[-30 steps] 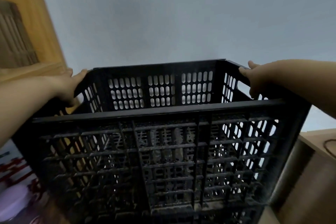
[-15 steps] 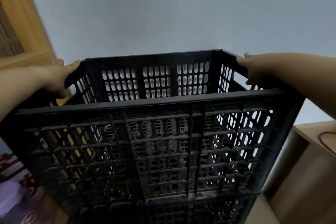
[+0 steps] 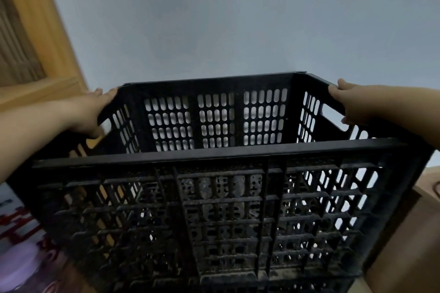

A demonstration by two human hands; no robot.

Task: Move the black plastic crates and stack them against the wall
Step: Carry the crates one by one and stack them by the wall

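A black plastic crate (image 3: pixel 221 152) with slotted walls fills the lower half of the head view, its open top facing up and its far side close to the pale grey wall (image 3: pixel 238 19). My left hand (image 3: pixel 91 112) grips the crate's left rim beside a handle slot. On the opposite side, my right hand (image 3: pixel 350 104) holds the right rim above its handle slot. Through the near wall I see more black lattice lower down; whether that is another crate underneath I cannot tell.
A wooden door or cabinet frame (image 3: pixel 35 38) stands at the left. A wooden shelf or table (image 3: pixel 423 209) sits at the right, level with the crate's side. Red-and-white and purple things (image 3: pixel 19 245) lie blurred at the lower left.
The crate sits slightly lower in view and a bit nearer the wall. Both hands keep their hold on the side rims.
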